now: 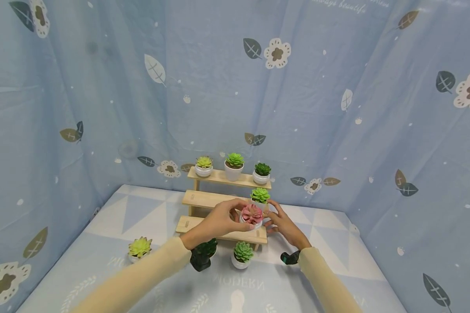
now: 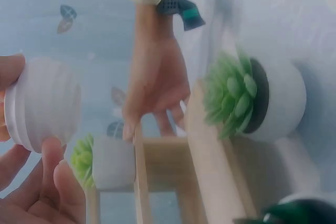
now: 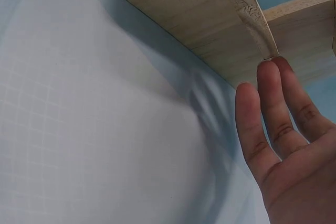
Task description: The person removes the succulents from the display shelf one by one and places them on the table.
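Note:
My left hand (image 1: 229, 215) grips a small white ribbed pot (image 2: 44, 103) holding a pink succulent (image 1: 252, 214), raised in front of the wooden tiered stand (image 1: 203, 200). Fingers and thumb curl around the pot's sides. At the stand's right end is my right hand (image 1: 285, 225), beside a bright green succulent (image 1: 260, 195) in a white pot (image 2: 114, 162) on the middle step. In the right wrist view, several straight fingers (image 3: 273, 90) of that hand reach the end of a wooden step (image 3: 210, 24). Whether its thumb touches the pot or just the step is unclear.
Three potted succulents, including a middle one (image 1: 234, 160), line the top step. In front of the stand are a pale green succulent (image 1: 243, 251) and a dark green one (image 1: 208, 248), partly covered by my left wrist. A yellow-green succulent (image 1: 140, 247) stands farther left. Patterned curtain surrounds the table.

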Demonstrator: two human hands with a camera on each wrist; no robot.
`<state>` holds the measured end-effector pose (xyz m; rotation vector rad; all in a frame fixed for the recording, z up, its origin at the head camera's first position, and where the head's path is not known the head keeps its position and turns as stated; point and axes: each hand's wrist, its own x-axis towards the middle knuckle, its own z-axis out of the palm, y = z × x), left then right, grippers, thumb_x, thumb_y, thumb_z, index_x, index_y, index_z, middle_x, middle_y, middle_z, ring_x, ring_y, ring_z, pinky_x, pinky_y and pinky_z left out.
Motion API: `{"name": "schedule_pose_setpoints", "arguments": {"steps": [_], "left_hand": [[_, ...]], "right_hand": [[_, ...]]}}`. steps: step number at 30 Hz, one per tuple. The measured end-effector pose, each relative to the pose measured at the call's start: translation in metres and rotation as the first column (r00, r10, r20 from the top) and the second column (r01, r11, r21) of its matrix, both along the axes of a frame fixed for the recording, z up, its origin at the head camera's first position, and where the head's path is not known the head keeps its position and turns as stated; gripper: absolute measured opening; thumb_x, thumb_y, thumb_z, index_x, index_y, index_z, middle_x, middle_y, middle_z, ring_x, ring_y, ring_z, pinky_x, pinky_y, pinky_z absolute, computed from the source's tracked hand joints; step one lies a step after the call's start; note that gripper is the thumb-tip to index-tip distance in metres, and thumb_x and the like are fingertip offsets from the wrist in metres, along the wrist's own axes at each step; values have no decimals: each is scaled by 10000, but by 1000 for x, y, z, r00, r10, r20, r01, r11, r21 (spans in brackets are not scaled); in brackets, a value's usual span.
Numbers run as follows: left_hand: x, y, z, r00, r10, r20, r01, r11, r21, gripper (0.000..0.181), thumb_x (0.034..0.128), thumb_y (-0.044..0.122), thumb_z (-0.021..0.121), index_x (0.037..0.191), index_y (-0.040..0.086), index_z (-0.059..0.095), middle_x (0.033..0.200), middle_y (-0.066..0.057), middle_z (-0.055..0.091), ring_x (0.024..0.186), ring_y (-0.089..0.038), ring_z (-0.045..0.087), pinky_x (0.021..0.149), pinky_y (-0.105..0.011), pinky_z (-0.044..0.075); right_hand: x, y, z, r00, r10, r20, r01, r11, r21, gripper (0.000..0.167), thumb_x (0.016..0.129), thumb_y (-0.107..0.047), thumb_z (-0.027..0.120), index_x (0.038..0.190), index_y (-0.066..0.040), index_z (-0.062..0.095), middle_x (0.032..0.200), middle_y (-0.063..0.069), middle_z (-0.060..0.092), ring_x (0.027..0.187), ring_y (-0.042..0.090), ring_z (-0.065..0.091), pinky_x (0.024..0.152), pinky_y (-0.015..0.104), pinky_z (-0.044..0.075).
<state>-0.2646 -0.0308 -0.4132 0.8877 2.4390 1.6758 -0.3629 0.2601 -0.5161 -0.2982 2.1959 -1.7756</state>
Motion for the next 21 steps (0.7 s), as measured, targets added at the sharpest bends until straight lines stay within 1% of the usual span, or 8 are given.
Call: {"name": "schedule_pose_setpoints", "arguments": {"steps": [4, 7, 10, 12, 14, 16, 18, 21], "left_hand": [[6, 8, -3, 999, -20, -34, 20, 1000, -23, 533, 864, 346, 858, 1321, 167, 648, 1093, 46, 663, 801, -197, 635, 640, -315, 533], [9, 14, -8, 998, -46, -52, 45, 999, -28, 509, 870, 332, 852, 1312, 178, 652, 1082, 56, 673, 788, -199, 641, 623, -302, 531], [12, 19, -11, 996, -67, -58, 65, 997, -39, 523, 872, 332, 850, 1334, 191, 649, 1138, 69, 683, 779, -196, 651, 625, -292, 535], [14, 22, -14, 996, -71, -55, 68, 996, -51, 541, 866, 352, 853, 1344, 205, 647, 1182, 73, 677, 779, -182, 657, 629, -284, 535], [17, 25, -16, 996, -71, -47, 68, 996, -64, 558, 860, 374, 854, 1352, 216, 643, 1211, 73, 667, 778, -169, 659, 602, -277, 524], [19, 28, -19, 996, -72, -47, 69, 995, -74, 562, 855, 389, 856, 1346, 218, 643, 1217, 71, 657, 771, -153, 659, 586, -267, 512], [21, 31, -22, 996, -76, -56, 71, 994, -79, 573, 853, 392, 856, 1351, 207, 639, 1202, 72, 657, 759, -142, 656, 569, -256, 497], [23, 36, -26, 994, -85, -70, 80, 994, -77, 557, 850, 379, 862, 1330, 193, 650, 1148, 76, 664, 733, -132, 644, 553, -240, 481]], "right_hand": [[1, 0, 1, 1000, -1, -3, 1, 1000, -7, 709, 1026, -521, 596, 1605, -359, 220, 1409, 204, 519, 1004, 297, 632, 826, 496, 570], [1, -1, 1, 1000, -3, -4, 3, 1000, 1, 713, 1024, -531, 594, 1605, -358, 219, 1440, 199, 510, 1036, 292, 616, 834, 477, 560], [0, 0, 0, 1000, -4, -10, 4, 1000, 17, 710, 1022, -540, 590, 1604, -370, 221, 1450, 187, 519, 1089, 293, 611, 871, 462, 536], [-1, 0, 0, 1000, -2, -10, 2, 1000, 24, 696, 1019, -551, 588, 1596, -393, 231, 1431, 177, 540, 1120, 294, 610, 907, 461, 517], [-1, 1, -1, 1000, 4, -12, -4, 1000, 23, 677, 1023, -548, 583, 1589, -405, 240, 1403, 171, 563, 1130, 303, 614, 922, 473, 510], [-1, 1, -1, 1000, 13, -15, -12, 1000, 18, 660, 1029, -543, 574, 1584, -408, 245, 1376, 167, 576, 1122, 306, 618, 917, 473, 510], [0, 1, -1, 999, 20, -24, -20, 1000, 13, 654, 1040, -525, 564, 1590, -386, 240, 1357, 176, 580, 1100, 308, 625, 895, 462, 518], [0, 1, -1, 999, 24, -30, -24, 1000, 5, 655, 1049, -504, 560, 1597, -361, 231, 1342, 183, 582, 1057, 301, 639, 849, 433, 531]]}}
